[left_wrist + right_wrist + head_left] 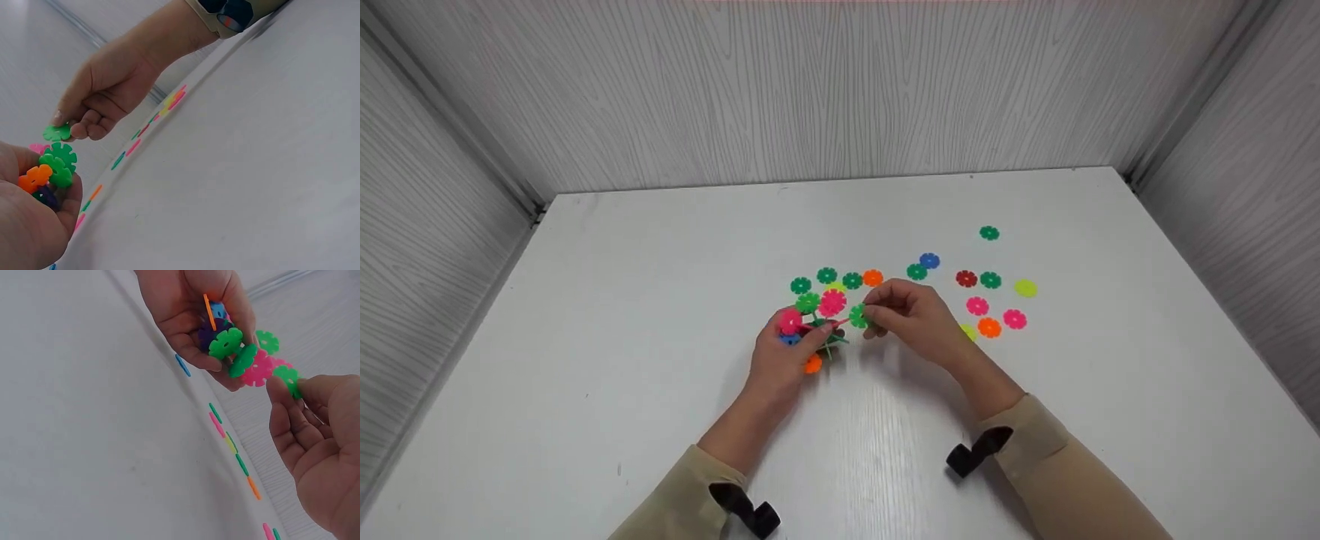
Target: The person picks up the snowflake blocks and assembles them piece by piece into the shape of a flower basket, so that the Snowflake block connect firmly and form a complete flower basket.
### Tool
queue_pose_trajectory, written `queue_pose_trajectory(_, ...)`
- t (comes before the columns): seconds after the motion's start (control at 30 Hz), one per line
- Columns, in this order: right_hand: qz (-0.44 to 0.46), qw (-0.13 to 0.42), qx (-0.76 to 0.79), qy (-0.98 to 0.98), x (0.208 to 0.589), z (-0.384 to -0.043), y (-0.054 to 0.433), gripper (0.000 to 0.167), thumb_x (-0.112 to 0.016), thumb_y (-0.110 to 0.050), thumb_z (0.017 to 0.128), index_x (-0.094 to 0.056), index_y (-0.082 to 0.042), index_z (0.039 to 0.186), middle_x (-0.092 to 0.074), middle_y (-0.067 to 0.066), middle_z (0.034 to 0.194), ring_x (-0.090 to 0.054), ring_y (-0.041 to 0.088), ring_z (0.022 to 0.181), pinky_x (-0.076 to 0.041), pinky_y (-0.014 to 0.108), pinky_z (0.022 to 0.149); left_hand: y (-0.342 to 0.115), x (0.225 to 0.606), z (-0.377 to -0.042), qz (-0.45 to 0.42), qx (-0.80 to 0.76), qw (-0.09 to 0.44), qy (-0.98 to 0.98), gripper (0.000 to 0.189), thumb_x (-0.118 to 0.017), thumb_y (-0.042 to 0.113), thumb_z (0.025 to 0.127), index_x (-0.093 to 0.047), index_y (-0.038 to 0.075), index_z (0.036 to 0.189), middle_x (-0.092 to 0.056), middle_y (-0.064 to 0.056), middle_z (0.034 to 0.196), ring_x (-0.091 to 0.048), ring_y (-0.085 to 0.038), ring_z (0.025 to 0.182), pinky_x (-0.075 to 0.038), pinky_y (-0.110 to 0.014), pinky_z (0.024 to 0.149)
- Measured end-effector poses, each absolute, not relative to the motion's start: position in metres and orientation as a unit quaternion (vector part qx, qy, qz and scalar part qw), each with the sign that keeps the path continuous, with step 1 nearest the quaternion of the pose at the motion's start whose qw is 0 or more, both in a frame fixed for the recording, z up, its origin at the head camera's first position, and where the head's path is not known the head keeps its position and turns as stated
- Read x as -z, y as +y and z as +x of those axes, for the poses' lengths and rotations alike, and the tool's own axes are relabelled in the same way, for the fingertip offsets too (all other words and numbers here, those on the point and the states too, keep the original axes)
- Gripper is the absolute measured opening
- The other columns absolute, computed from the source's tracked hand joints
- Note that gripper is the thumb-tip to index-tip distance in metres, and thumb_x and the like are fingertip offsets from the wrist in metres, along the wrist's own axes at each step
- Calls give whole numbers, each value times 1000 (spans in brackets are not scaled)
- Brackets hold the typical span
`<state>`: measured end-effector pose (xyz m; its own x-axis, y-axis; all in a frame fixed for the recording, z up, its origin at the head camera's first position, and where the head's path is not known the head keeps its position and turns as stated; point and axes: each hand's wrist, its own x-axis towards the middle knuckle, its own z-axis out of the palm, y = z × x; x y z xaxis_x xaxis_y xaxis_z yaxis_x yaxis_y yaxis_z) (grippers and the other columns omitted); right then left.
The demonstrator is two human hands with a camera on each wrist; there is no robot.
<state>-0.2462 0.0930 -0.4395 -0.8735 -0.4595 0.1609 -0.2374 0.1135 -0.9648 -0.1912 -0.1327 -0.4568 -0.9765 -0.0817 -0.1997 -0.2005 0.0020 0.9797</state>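
In the right wrist view, the right hand pinches a green disc by its rim between thumb and forefinger, while the left hand curls its fingers round a cluster of joined discs at the disc's 10 o'clock. The head view puts the disc at the right hand's 9 o'clock, just beside the cluster; contact is unclear. In the left wrist view it sits at the cluster's 12 o'clock. Probably light, stiff, slightly slippery plastic, it seems best held by one edge, leaving the opposite notches free.
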Motion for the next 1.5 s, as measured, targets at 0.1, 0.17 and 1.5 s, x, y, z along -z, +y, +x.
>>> queue_pose_trajectory(0.1, -221, 75, 623, 747, 438, -245, 92, 13, -72, -14, 103, -72, -5, 112, -73, 13, 96, -76, 29, 84, -63, 35, 86, -133, 456, -190, -95, -704, 35, 703, 61, -79, 28, 98, -52, 14, 150, -58, -6, 143, -50, -23, 137, -48, -39, 114)
queue_pose_trajectory(0.17, -215, 73, 622, 749, 437, -244, 91, 14, -73, -15, 102, -73, -5, 111, -73, 13, 96, -76, 29, 84, -63, 35, 87, -133, 456, -190, -92, -706, 32, 702, 59, -79, 27, 98, -53, 15, 149, -58, -6, 143, -51, -22, 137, -49, -38, 113)
queue_pose_trajectory(1.5, -244, 36, 579, 777, 436, -249, 94, 9, -74, -18, 102, -76, -10, 105, -74, 4, 95, -64, 26, 81, -56, 25, 73, -131, 450, -188, -23, -742, 119, 659, 59, -76, 28, 99, -52, 12, 150, -59, -9, 145, -59, -24, 132, -51, -36, 111)
